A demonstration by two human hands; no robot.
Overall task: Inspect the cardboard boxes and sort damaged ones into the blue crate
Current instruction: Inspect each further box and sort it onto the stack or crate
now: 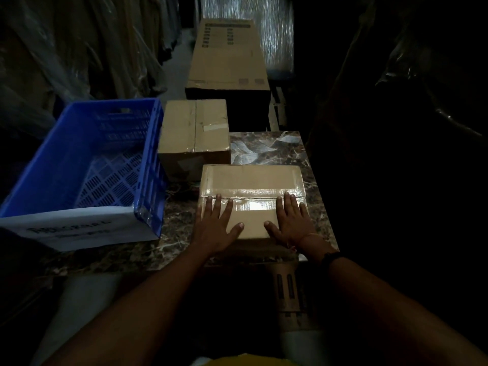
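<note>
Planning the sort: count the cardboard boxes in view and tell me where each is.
3: near box on the table under the left hand and right hand; middle box behind it, beside the crate; long box farthest back. Darkness may hide others.

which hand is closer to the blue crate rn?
Left. The left hand lies flat on the left part of the taped box, nearest the blue crate; the right hand lies flat on its right part, farther off.
</note>
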